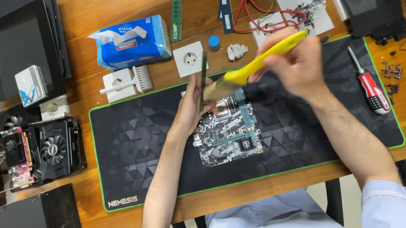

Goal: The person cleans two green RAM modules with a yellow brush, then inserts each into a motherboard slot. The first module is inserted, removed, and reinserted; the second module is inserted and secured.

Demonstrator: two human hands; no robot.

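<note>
Currently, the left hand (194, 105) is holding a thin green memory stick (204, 76) upright on edge, fingers closed around its lower part, above the far edge of the motherboard (228, 138). The right hand (295, 64) is gripping the yellow handle of a paintbrush (252, 67), fingers wrapped shut, its pale bristles touching the stick's right face. The motherboard is lying flat near the middle of a black desk mat (133, 142) with a green border on the wooden worktop (91, 7). A red-handled screwdriver (371, 88) is lying on the mat's right end. Far left, a blue tissue pack (133, 42) is sitting beside a white small brush (131, 82); a graphics card (53, 148) is resting left of the mat.
</note>
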